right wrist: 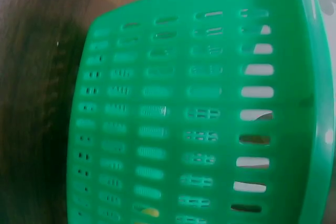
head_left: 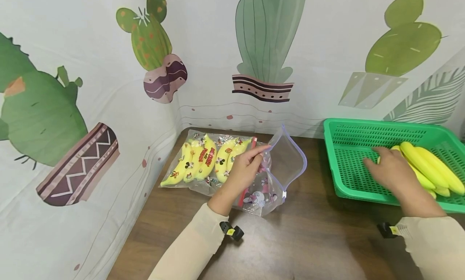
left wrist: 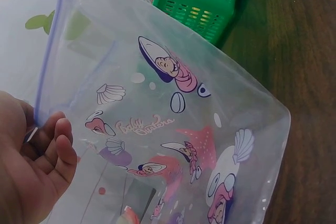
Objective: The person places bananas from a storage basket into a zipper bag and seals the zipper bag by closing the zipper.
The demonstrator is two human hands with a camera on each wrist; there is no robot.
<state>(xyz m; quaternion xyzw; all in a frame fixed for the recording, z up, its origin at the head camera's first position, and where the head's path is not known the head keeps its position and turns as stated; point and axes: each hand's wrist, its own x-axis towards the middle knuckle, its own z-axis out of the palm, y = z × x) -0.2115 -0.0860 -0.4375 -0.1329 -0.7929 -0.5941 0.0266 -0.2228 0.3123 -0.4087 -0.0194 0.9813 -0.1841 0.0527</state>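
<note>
My left hand point(head_left: 247, 167) pinches the purple zip edge of a clear zip bag point(left wrist: 157, 114) printed with pink cartoon oysters and shells. The mouth of this bag gapes toward the right, with a white slider point(head_left: 284, 194) at its near end. Inside the green basket point(head_left: 328, 158), my right hand point(head_left: 394, 171) reaches over the left side of a pile of bananas point(head_left: 432, 163). A bit of yellow shows between its thumb and finger, where it grips a banana. The basket wall hides this hand in the right wrist view.
Left of the left hand, a second zip bag point(head_left: 174, 179) with cartoon mouse prints and a red zip lies flat, holding several bananas point(head_left: 207, 158). Both bags and the basket are on a brown wooden table point(head_left: 308, 239). A cactus-print cloth point(head_left: 207, 37) hangs behind.
</note>
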